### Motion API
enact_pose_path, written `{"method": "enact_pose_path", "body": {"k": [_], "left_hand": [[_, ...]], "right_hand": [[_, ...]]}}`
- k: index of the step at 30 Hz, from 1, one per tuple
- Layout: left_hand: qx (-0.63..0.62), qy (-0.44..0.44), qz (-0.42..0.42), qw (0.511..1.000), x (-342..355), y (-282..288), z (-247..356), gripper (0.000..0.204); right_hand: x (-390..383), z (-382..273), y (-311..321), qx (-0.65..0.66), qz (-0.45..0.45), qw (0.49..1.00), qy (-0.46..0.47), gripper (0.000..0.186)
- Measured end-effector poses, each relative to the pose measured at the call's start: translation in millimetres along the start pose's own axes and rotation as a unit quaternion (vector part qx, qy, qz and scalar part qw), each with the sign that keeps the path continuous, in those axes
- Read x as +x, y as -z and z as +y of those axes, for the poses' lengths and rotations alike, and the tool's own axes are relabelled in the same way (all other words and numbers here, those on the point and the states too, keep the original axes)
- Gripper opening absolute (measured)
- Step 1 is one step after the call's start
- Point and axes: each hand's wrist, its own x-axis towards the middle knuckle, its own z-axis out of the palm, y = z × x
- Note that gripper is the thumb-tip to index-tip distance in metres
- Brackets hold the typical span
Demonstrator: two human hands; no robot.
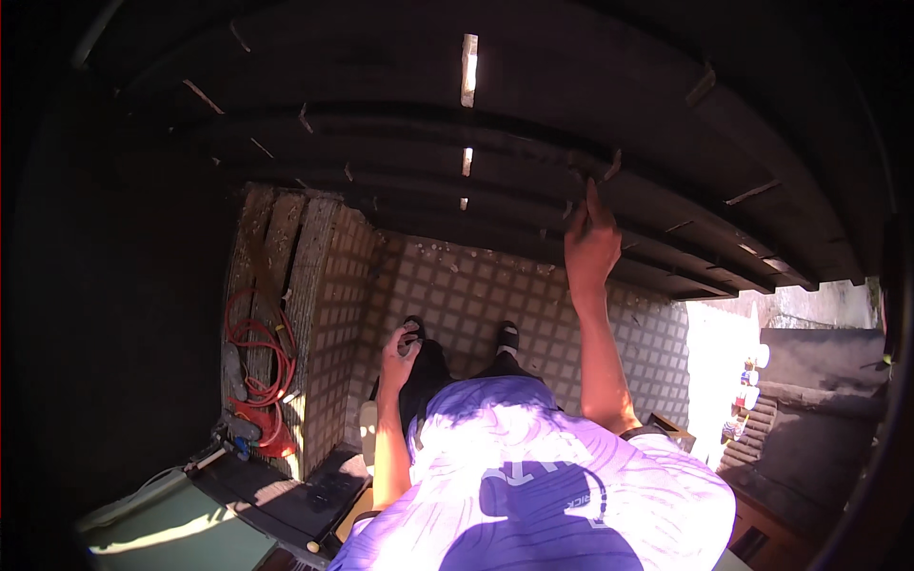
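My right hand (592, 243) is raised to a dark slatted frame (533, 133). Its index finger points up against a slat, close beside a small pale tab (612, 166); the other fingers look partly bent, and I see nothing held in them. Lower down, my left hand (398, 357) hangs in front of my left leg with its fingers curled together. The fingertips look pale and dusty, and whether something small sits between them cannot be made out. Several similar pale tabs (303, 118) stick out along the slats.
On the left, a coiled red hose (276, 366) lies on weathered planks (309, 247). A checkered tiled floor (457, 285) is under my feet. A pale green surface (181, 533) stands at lower left. Several small containers (749, 385) line a sunlit edge at right.
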Motion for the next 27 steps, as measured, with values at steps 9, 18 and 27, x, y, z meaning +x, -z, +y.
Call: {"method": "enact_pose_path", "body": {"k": [9,18,27], "left_hand": [[-0.070,-0.001,-0.012,0.997,37.7,113.0,-25.7,0.037],[-0.078,-0.034,0.065,0.994,75.5,215.8,-55.4,0.041],[-0.213,0.062,-0.009,0.975,85.4,190.2,-33.2,0.045]], "right_hand": [[-97.9,25.0,-136.0,0.135,-0.223,0.965,0.015,0.042],[-20.4,32.2,-123.8,0.151,0.265,0.930,-0.205,0.058],[-112.1,-136.8,-214.1,0.298,-0.264,0.915,0.065,0.049]]}}
